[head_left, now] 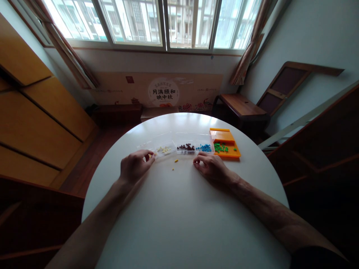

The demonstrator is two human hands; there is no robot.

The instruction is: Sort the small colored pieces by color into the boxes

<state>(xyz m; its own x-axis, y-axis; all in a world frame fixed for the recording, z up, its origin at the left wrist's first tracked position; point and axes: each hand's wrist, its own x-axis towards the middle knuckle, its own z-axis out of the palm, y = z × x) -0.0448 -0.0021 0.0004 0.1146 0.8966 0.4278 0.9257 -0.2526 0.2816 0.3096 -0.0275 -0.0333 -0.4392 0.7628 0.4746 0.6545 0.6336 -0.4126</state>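
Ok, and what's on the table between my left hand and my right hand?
In the head view, a longer yellow block and, nearer you, a tiny yellow block lie between your left hand and right hand.

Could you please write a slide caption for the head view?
Left hand at a clear box, right hand near blue pieces, yellow pieces between them on a white table.

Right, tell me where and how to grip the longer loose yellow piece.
Probably pinch the yellow piece at its middle, across its narrow width, from above and the near side: it lies lengthwise roughly left to right, with a clear box beyond.
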